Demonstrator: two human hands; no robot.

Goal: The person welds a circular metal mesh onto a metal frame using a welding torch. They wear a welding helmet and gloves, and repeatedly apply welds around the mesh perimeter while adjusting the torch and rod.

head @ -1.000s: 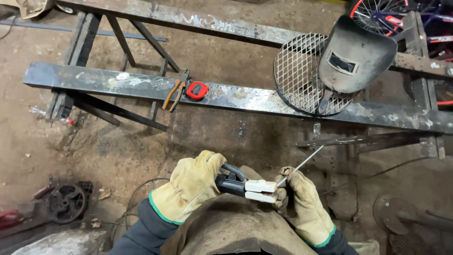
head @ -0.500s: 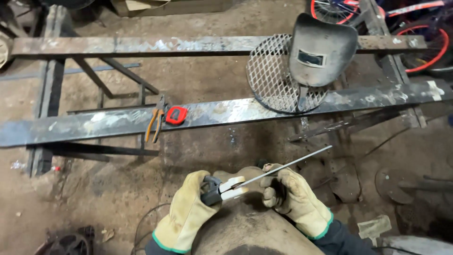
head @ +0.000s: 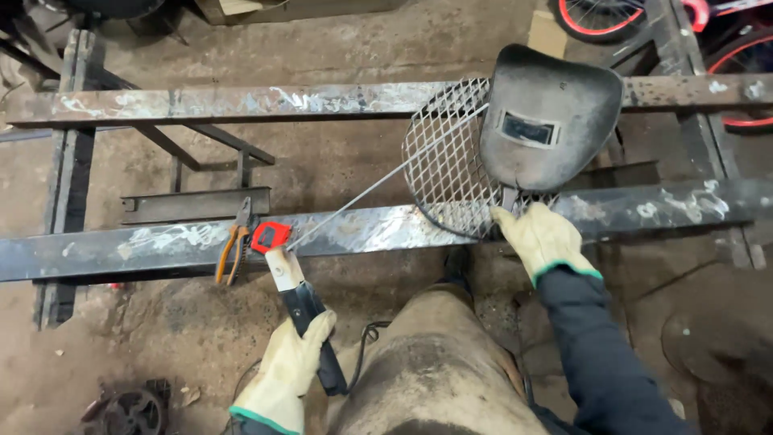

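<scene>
My left hand [head: 291, 366], in a pale leather glove, grips the black handle of a welding electrode holder [head: 299, 300]. A long thin rod [head: 378, 182] sticks out of the holder's jaws, slanting up to the right across the near steel beam [head: 145, 246]. My right hand [head: 541, 237], gloved as well, closes on the short handle under a dark hand-held welding mask [head: 549, 121]. The mask rests on a round piece of metal mesh [head: 441, 165] lying across the two beams.
Orange-handled pliers [head: 234, 248] and a small red tool [head: 269, 234] lie on the near beam. A far steel beam [head: 233, 101] runs parallel behind. Bicycle wheels [head: 600, 18] stand at the top right. A black cable [head: 361, 342] trails by my knee on the dirt floor.
My hands have parted. The left now carries the holder and rod forward to the near beam. The right let go of the rod and reached up to the mask's handle.
</scene>
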